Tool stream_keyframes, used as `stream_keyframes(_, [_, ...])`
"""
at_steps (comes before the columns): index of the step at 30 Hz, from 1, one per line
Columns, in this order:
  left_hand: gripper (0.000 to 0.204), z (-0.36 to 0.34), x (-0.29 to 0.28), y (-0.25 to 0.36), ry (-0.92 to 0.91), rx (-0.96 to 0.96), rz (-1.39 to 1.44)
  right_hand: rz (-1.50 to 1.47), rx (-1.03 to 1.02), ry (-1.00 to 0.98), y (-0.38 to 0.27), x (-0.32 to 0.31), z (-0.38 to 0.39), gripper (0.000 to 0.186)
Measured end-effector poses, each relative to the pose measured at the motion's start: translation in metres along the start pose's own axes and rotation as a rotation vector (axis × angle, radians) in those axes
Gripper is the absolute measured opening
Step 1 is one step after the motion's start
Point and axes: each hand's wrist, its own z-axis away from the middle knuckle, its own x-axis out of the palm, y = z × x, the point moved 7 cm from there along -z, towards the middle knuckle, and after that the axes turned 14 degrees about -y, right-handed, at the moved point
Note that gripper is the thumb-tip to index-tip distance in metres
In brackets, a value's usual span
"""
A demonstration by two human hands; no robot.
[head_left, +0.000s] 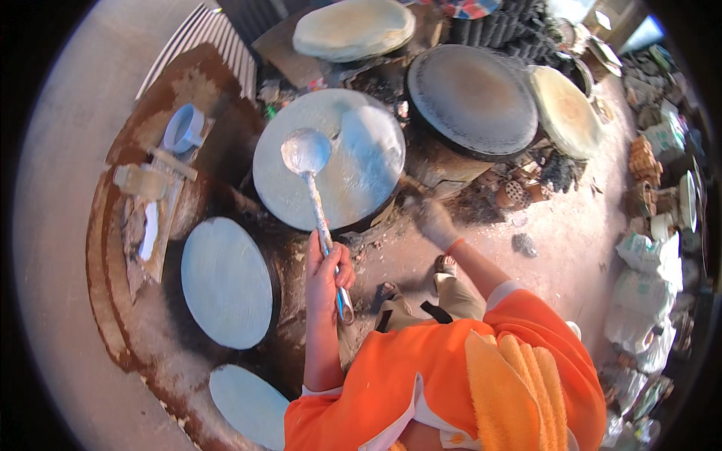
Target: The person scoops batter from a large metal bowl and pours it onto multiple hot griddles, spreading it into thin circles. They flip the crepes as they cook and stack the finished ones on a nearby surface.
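My left hand [327, 270] grips a long metal ladle [305, 150], coated pale with batter, whose bowl is over a large round griddle [353, 180] with a pale, bluish layer on it. My right hand [435, 224] hangs low to the right of that griddle; it is blurred, and whether it holds anything is unclear. At left and lower left lie two more round pale surfaces [224, 282] [244, 402]. A dark round griddle [470, 98] stands at the back right, with a cream round sheet [564, 109] leaning beside it.
A stack of pale rounds [353, 30] lies at the back. On the left ledge [169, 240] are a white container [183, 128] and a translucent jug [139, 180]. Perforated briquettes [513, 194] lie below the dark griddle. Bags [639, 293] and rubble line the right side of the floor.
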Motion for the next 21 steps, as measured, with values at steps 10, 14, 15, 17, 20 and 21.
stream_keyframes(10, [0.04, 0.0, -0.013, 0.013, 0.045, -0.011, -0.041, 0.0, 0.011, 0.024, -0.031, 0.028, 0.008, 0.041])
stream_keyframes(14, [0.04, -0.011, -0.014, 0.017, 0.121, -0.088, -0.078, -0.049, -0.077, -0.141, -0.025, 0.037, 0.006, 0.041])
stream_keyframes(15, [0.04, -0.017, -0.01, 0.027, 0.149, -0.111, -0.13, -0.144, -0.157, -0.156, -0.034, 0.019, 0.004, 0.041])
stream_keyframes(17, [0.039, -0.041, -0.019, 0.046, 0.108, -0.134, -0.25, -0.171, -0.135, -0.181, -0.051, -0.01, -0.008, 0.04])
stream_keyframes(20, [0.02, -0.126, -0.029, 0.075, 0.018, -0.133, -0.381, 0.033, 0.136, -0.317, -0.059, -0.028, -0.026, 0.041])
stream_keyframes(21, [0.021, -0.148, -0.045, 0.076, 0.041, -0.132, -0.291, 0.04, 0.117, -0.364, -0.066, -0.026, -0.019, 0.041])
